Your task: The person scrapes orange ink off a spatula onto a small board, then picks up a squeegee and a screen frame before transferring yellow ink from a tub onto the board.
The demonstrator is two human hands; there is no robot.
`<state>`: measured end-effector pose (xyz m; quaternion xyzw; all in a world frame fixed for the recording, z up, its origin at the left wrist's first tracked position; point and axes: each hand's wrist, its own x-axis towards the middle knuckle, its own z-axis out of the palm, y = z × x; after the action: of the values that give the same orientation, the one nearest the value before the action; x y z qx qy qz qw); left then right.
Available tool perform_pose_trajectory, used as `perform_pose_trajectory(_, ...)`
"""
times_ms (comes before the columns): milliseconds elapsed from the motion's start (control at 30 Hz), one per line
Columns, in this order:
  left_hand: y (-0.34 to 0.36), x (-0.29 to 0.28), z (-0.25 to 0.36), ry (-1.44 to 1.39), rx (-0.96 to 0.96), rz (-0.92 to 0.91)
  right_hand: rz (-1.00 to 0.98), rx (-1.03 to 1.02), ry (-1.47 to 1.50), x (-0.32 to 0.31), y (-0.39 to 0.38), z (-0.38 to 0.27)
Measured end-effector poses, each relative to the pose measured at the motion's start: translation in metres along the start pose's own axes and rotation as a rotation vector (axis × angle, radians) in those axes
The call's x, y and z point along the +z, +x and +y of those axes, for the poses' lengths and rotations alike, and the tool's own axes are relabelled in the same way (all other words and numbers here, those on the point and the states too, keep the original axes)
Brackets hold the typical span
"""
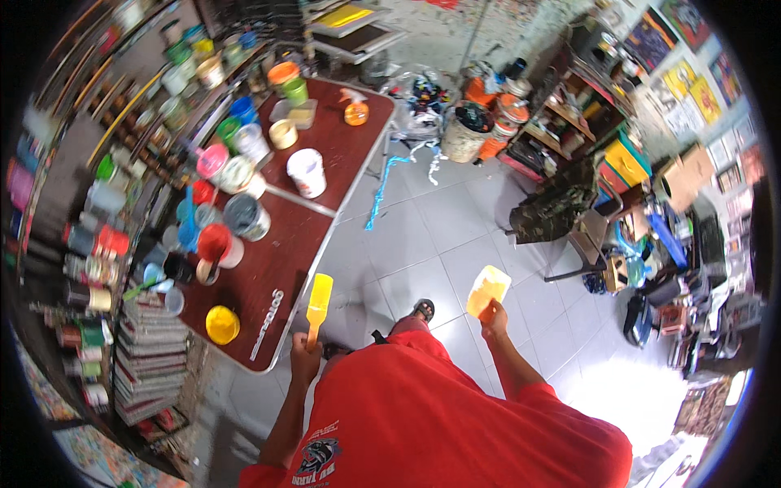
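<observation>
My left hand point(306, 356) is closed round the orange handle of a spatula point(320, 296), whose flat blade is bright yellow and points away from me. This hand is just off the table's right edge, above the floor. Out to the right, my right hand point(492, 319) grips a pale, flat, rounded rectangular piece point(489, 286) by its near end. An orange-yellow smear covers part of that piece; whether it is a scraper or a lid I cannot tell. Nearest to my left hand on the table stands an open tub of yellow paint point(222, 324).
On the dark red table point(281, 236) stand several paint tubs, a white bucket point(307, 172) and an orange spray bottle point(355, 108). Shelves of jars line the left. Ahead lie a blue strip point(384, 191) and paint-stained buckets point(468, 130). A chair point(587, 241) stands right.
</observation>
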<state>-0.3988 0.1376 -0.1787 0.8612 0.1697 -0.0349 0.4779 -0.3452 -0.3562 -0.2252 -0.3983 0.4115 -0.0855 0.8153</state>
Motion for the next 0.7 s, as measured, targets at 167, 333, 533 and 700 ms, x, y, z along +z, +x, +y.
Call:
perform_pose_trajectory(167, 0.077, 0.094, 0.06, -0.042, 0.086, -0.197, 0.218, -0.058, 0.097, -0.108, 0.028, -0.048)
perform_pose_trajectory(333, 0.131, 0.207, 0.114, -0.026, 0.193, -0.194, 0.286, -0.097, 0.036, -0.138, 0.066, -0.114)
perform_pose_trajectory(533, 0.192, 0.32, 0.178, -0.12, 0.065, -0.312, 0.235, -0.252, 0.039, -0.089, 0.124, -0.194)
perform_pose_trajectory(700, 0.274, 0.394, 0.175, 0.052, 0.179, -0.292, 0.235, -0.162, 0.309, -0.031, 0.182, -0.231)
